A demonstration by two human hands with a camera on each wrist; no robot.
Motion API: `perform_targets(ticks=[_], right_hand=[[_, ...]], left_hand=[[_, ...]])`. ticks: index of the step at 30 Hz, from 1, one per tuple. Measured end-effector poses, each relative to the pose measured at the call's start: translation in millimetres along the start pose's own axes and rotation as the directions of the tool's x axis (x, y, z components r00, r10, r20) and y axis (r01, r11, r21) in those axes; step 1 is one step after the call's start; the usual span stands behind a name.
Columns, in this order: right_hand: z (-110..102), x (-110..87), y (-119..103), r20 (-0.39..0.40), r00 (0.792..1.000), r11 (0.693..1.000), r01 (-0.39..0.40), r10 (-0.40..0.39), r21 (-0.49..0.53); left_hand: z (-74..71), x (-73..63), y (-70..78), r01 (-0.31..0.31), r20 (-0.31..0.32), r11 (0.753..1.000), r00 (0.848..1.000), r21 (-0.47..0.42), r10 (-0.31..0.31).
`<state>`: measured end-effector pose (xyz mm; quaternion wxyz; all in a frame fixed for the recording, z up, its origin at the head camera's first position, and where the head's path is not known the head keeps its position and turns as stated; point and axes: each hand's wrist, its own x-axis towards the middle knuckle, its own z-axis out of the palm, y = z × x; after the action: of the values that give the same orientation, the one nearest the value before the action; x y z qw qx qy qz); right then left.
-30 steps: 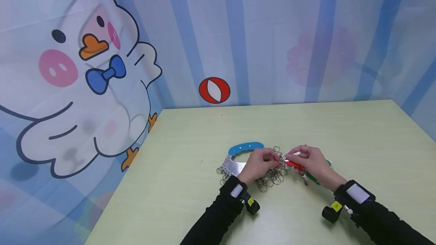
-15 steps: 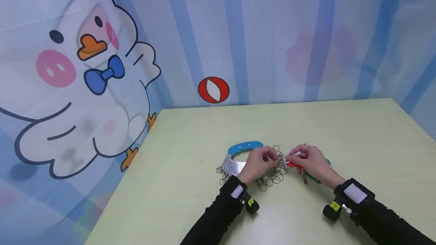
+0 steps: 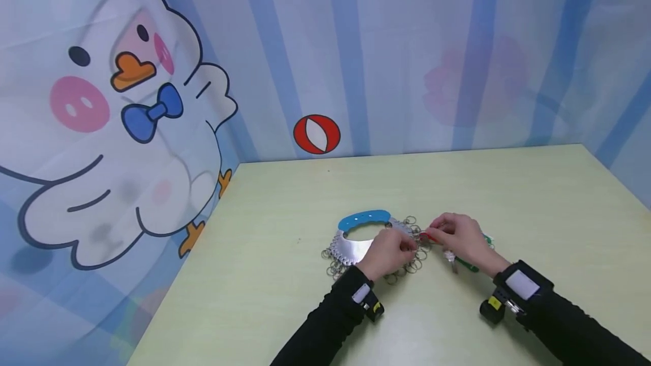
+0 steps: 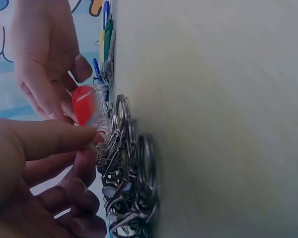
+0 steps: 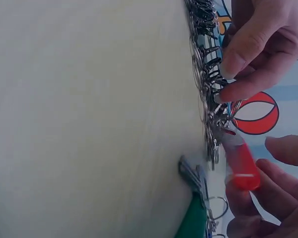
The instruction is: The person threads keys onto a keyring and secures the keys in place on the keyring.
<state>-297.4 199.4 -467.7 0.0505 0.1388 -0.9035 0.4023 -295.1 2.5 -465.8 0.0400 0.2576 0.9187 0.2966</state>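
A large ring holder [image 3: 351, 250] with a blue handle [image 3: 363, 218] lies on the table, its metal plate edged with small clips and wire rings [image 4: 146, 163]. My left hand [image 3: 389, 253] rests over its right side. In the right wrist view, the left thumb and index finger stand apart, with the index fingertip at the clips. A red key tag [image 5: 243, 166] with a clear end, blurred, reaches from the rings to my right hand [image 3: 460, 236]. Its fingers lie against the tag's far end while the thumb is away from it. My right palm is hidden in the head view.
Under and beside the right hand lie keys [image 3: 452, 262] and a green tag [image 5: 192, 218]. Both sleeves carry wrist cameras. The pale table [image 3: 244, 213] meets a printed blue backdrop [image 3: 386, 55] along its far edge.
My left hand has shifted slightly nearer me across the rings. The right fingers, which pinched the red tag, have loosened, and less of the tag shows in the head view.
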Motion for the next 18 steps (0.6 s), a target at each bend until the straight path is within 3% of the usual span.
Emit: perform_targets(ticks=[4,9,12,18], right_hand=[[-5.7,-2.1,2.1,-0.046,0.999,0.999,0.009,-0.01,-0.033],[-17.4,-5.1,2.8,-0.037,0.999,0.997,-0.029,0.026,-0.076],[-25.4,-6.9,2.7,0.017,0.999,0.993,-0.029,0.031,-0.111],[-28.8,-7.6,4.5,0.173,0.985,0.972,0.015,0.027,-0.236]], left_hand=[[0.2,1.6,0.1,0.001,-0.002,0.999,1.0,0.039,0.0],[5.1,4.4,1.8,0.013,-0.027,0.998,1.0,0.06,-0.012],[8.5,5.9,5.4,0.027,-0.052,0.997,0.998,0.074,-0.023],[9.8,8.5,13.9,0.115,-0.057,0.988,0.992,0.104,-0.109]])
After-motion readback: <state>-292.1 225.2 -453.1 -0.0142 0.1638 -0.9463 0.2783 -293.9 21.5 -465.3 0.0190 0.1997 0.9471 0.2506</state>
